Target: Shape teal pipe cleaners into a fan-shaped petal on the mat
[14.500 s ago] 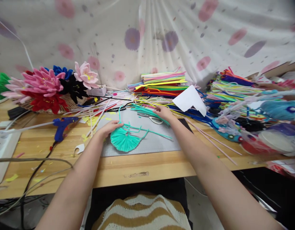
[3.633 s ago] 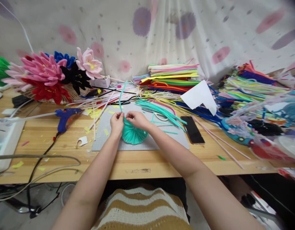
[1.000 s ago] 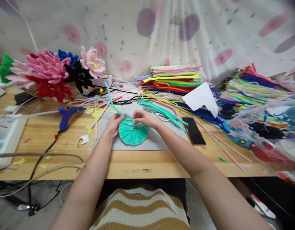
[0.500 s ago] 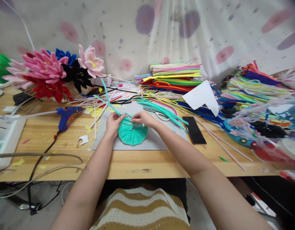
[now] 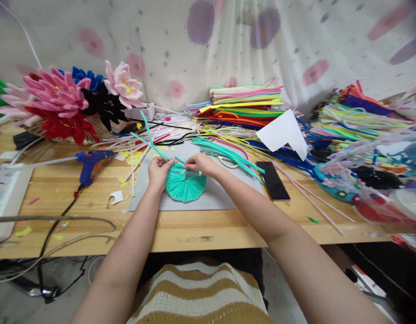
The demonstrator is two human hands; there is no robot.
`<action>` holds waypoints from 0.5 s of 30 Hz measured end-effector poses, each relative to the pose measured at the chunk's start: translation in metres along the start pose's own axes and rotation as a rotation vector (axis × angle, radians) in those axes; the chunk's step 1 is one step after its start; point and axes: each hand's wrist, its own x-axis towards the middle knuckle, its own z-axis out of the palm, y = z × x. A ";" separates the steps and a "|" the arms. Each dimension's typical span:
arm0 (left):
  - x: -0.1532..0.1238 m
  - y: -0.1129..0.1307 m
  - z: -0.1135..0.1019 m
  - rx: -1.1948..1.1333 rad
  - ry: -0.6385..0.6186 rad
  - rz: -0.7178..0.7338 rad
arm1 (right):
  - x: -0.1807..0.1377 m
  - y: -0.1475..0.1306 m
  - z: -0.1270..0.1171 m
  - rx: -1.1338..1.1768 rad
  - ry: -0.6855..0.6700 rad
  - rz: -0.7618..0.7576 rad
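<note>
A teal fan-shaped piece made of pipe cleaners lies on a grey mat at the table's middle. My left hand grips its left top edge, fingers curled round it. My right hand pinches a teal pipe cleaner at the piece's top edge. Loose teal stems stick up and to the left from the piece. More teal pipe cleaners lie just right of my right hand.
A blue glue gun lies at the left with its black cord. Pipe-cleaner flowers stand at the back left. Stacks of coloured pipe cleaners fill the back and right. A black phone and scissors lie right of the mat.
Both hands stay on the teal piece's top edge, working the stem. The loose teal stems have tilted a little further left. The view has shifted slightly.
</note>
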 end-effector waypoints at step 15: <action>-0.009 0.016 -0.008 -0.064 -0.246 -0.272 | -0.005 0.008 -0.006 0.355 -0.052 0.086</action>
